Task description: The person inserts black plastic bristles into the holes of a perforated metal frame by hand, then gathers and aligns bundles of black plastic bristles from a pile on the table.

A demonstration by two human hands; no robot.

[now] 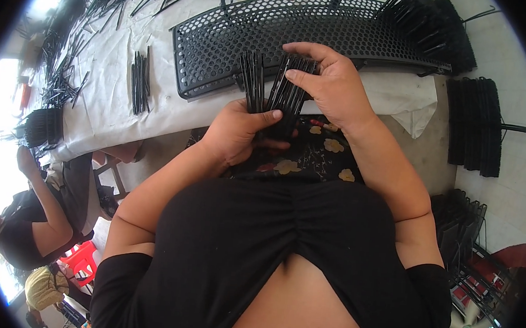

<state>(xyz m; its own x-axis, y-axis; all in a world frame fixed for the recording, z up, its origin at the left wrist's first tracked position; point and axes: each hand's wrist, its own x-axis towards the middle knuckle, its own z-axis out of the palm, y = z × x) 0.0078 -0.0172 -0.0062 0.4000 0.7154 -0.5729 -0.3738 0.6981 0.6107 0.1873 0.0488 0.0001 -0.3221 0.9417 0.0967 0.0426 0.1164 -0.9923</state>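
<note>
"Strips (pixel 289 96) are held where?"
"Between the hands: lower parts gripped by the left hand (pixel 232 128), tops seemingly pinched by the right hand (pixel 335 84)."
"Beyond both?"
"A mesh panel (pixel 315 30) is seen."

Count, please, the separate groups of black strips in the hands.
2, both in the left hand: a narrower group on the left, and a wider group on the right, which the right hand also holds. Fingers may hide others.

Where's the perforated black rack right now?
Head view, upper middle: the perforated black rack is on the white-covered table, just beyond the left hand and right hand, right of a strip bundle.
</note>
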